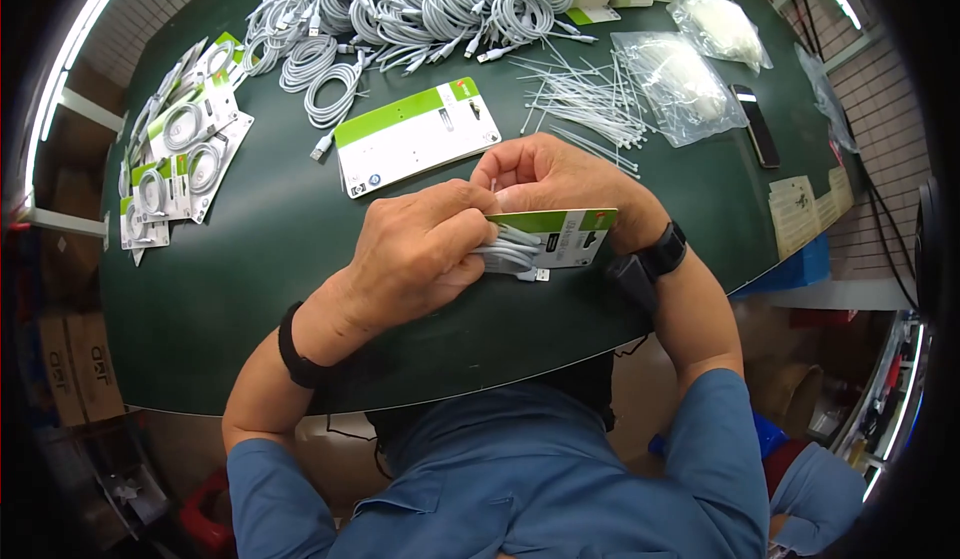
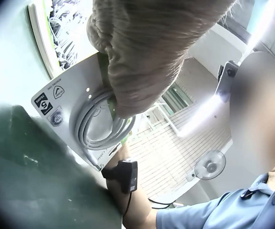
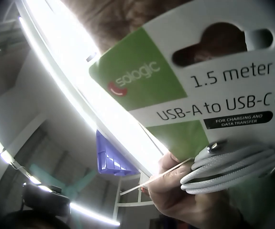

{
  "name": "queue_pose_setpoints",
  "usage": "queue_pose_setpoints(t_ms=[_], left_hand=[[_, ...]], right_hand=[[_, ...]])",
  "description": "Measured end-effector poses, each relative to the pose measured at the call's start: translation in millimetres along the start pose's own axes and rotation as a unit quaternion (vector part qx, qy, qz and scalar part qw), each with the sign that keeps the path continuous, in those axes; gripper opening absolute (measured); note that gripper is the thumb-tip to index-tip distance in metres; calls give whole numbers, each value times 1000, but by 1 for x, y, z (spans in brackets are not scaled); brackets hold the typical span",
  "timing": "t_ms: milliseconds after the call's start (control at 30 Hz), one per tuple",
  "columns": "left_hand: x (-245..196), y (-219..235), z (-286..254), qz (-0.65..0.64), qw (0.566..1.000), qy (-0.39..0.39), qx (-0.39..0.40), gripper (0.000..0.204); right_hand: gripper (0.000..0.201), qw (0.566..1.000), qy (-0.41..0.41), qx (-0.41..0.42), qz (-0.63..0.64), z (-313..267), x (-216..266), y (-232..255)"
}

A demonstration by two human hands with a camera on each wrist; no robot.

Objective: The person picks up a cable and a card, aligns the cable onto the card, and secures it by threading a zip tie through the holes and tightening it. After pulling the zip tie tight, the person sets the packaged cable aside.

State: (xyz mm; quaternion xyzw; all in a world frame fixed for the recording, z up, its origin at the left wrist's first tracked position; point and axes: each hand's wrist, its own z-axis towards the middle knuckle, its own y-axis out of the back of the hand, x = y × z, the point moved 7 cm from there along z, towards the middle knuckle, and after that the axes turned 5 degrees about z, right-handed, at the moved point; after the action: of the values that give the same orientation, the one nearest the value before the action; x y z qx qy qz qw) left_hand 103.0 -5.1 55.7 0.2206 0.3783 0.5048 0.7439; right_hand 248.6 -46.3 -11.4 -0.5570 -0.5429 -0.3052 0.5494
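Observation:
My left hand (image 1: 415,249) grips a coiled light-grey USB cable (image 1: 512,249) against a green and white packaging card (image 1: 575,244). The cable's metal plug hangs below the coil. Behind the card, my right hand (image 1: 560,181) has its thumb and fingers curled together close to the left fingertips, at a small pale bit of a cable tie. In the right wrist view the thin white cable tie (image 3: 156,177) sticks out from the coil (image 3: 233,174). The card (image 3: 175,102) reads "1.5 meter, USB-A to USB-C". The right fingertips are partly hidden there.
Flat blank cards (image 1: 415,139) lie just beyond the hands. Loose cable ties (image 1: 590,99), bagged ties (image 1: 685,79) and a phone (image 1: 755,124) are to the right. A large heap of coiled cables (image 1: 420,9) lies at the back, with finished carded cables (image 1: 185,129) at left.

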Motion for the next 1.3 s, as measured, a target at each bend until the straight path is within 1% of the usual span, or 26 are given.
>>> queue_pose_setpoints(t_ms=[33, 67, 167, 200, 233, 300, 333, 400, 433, 467, 500, 567, 600, 700, 867, 1000, 1100, 1133, 1233, 1300], left_hand=[[1, 0, 0, -13, 1000, 7, 5, 25], [2, 2, -1, -12, 1000, 7, -4, 25], [10, -2, -4, -59, 996, 66, 30, 24], [11, -1, -4, -59, 996, 67, 22, 24], [15, -1, -4, -75, 992, 98, 22, 23], [23, -2, -7, -111, 980, 163, 22, 22], [24, -1, -8, -113, 979, 167, 15, 22], [34, -1, -10, -123, 971, 204, 8, 20], [38, 0, -11, -127, 967, 222, 5, 19], [40, 2, -11, -127, 966, 225, -2, 19], [44, 3, -12, -124, 962, 244, 10, 20], [51, 3, -14, -118, 952, 279, 38, 22], [53, 4, -14, -117, 953, 278, 36, 22], [56, 7, -15, -124, 962, 243, -29, 18], [60, 3, -19, -123, 959, 254, -13, 18], [62, -2, -21, -139, 956, 259, -8, 19], [60, -3, -20, -143, 957, 253, -14, 19], [60, -3, -19, -143, 956, 255, -12, 19], [62, -6, -22, -144, 948, 284, 15, 19], [62, -7, -23, -144, 948, 285, 16, 19]], right_hand=[[22, 1000, 11, 8, 20, 0, 1, -2], [22, 1000, 7, 9, 12, 1, 0, -3], [23, 1000, 18, -9, -12, 3, 5, -5], [23, 1000, 14, -7, -19, 1, 10, -3], [23, 995, 25, -82, -42, -5, 21, 9], [22, 969, 48, -226, -88, -21, 41, 30], [22, 969, 42, -223, -93, -25, 42, 32], [23, 937, 187, -252, -153, -42, 62, 36], [24, 912, 259, -262, -180, -50, 72, 33], [24, 913, 258, -257, -185, -49, 74, 29], [26, 892, 273, -232, -275, -47, 79, 14], [29, 825, 299, -183, -444, -42, 82, -15], [29, 824, 300, -183, -445, -40, 82, -18], [33, 755, 299, -168, -559, -32, 78, -34], [33, 766, 268, -159, -562, -26, 65, -29], [30, 790, 263, -151, -534, -23, 58, -21], [25, 791, 283, -185, -510, -23, 56, -15], [25, 793, 282, -185, -507, -22, 55, -14], [25, 767, 283, -191, -544, -21, 54, -17], [26, 771, 283, -194, -537, -21, 57, -22]])
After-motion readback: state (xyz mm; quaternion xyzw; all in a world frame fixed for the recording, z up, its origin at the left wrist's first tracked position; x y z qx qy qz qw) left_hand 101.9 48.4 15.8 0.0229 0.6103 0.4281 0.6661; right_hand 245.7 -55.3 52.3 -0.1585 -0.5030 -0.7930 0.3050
